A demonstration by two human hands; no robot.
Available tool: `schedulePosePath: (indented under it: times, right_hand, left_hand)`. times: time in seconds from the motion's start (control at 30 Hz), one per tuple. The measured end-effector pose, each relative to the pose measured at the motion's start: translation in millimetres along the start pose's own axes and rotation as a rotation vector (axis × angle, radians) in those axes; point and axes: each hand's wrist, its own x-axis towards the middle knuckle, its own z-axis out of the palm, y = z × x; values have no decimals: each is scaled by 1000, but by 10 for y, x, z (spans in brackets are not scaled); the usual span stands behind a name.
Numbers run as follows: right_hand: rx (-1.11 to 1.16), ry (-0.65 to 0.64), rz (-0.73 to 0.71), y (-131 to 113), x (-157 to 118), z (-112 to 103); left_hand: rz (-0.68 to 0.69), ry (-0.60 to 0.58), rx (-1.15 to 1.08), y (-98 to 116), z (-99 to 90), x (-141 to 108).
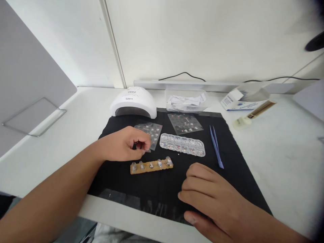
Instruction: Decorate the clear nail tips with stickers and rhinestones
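My left hand (126,143) is closed in a pinch above the black mat. A small clear piece (148,151) shows at its fingertips, too small to name. Just below it lies a tan strip (146,167) with several clear nail tips standing along it. My right hand (210,194) rests at the mat's lower right, fingers loosely curled and thumb apart, with nothing visible in it. Between and beyond the hands sits a clear compartment case (182,144) of small gems. One sticker sheet (156,133) is partly covered by my left hand; another sticker sheet (185,123) lies farther back.
Purple tweezers (216,148) lie on the black mat (157,189) at the right. A white nail lamp (134,101) stands behind, beside a clear plastic box (186,101) of papers. Farther right are an opened carton (243,99) and a gold-capped bottle (243,122).
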Motion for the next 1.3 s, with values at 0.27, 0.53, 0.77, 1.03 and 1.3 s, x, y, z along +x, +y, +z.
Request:
schedulePosePath:
  times: [0.27, 0.53, 0.77, 1.03, 1.3]
  right_hand:
    - [-15, 196, 45, 12, 40, -82]
    - [-14, 402, 374, -50, 552, -29]
    - [285, 416, 553, 71, 536, 89]
    - [297, 531, 364, 148, 474, 189]
    - [269, 570, 420, 194, 428, 212]
  left_hand:
    - [-9, 87, -150, 7, 30, -46]
    - [104, 248, -198, 95, 144, -51]
    - [225, 348, -123, 125, 229, -19]
    - [249, 335, -122, 118, 293, 20]
    - [-71, 371, 317, -54, 16, -25]
